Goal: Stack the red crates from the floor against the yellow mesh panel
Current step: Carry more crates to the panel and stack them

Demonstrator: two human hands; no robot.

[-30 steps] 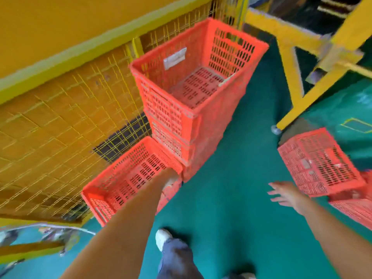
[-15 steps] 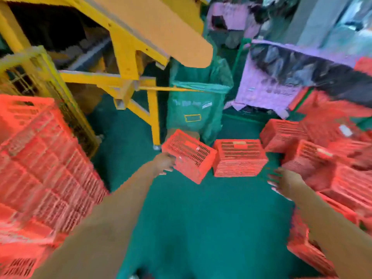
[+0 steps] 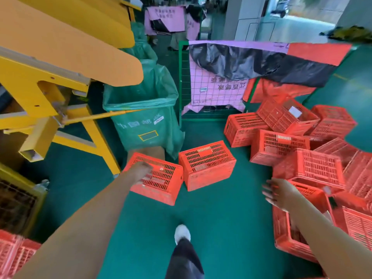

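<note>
Several red crates lie loose on the green floor. One upturned crate (image 3: 161, 183) sits just ahead on the left, and my left hand (image 3: 143, 172) lies over its near top edge with the fingers on the slotted surface; a grip is not visible. A second upturned crate (image 3: 207, 165) stands right beside it. A tumbled pile of crates (image 3: 302, 150) fills the right side. My right hand (image 3: 278, 193) hovers in front of that pile, fingers spread and holding nothing. The stacked crates (image 3: 12, 255) and the yellow mesh panel (image 3: 18, 200) show at the lower left edge.
A yellow machine frame (image 3: 60, 109) juts out at the left. A bin lined with a green bag (image 3: 145, 117) stands behind the near crate. A green wire fence with pink paper (image 3: 217, 87) closes the back. My shoe (image 3: 182, 233) is on the floor between the arms.
The view has swung from the stack at the mesh panel to the loose crates. My left hand left the stacked crate and reached onto the near upturned crate.
</note>
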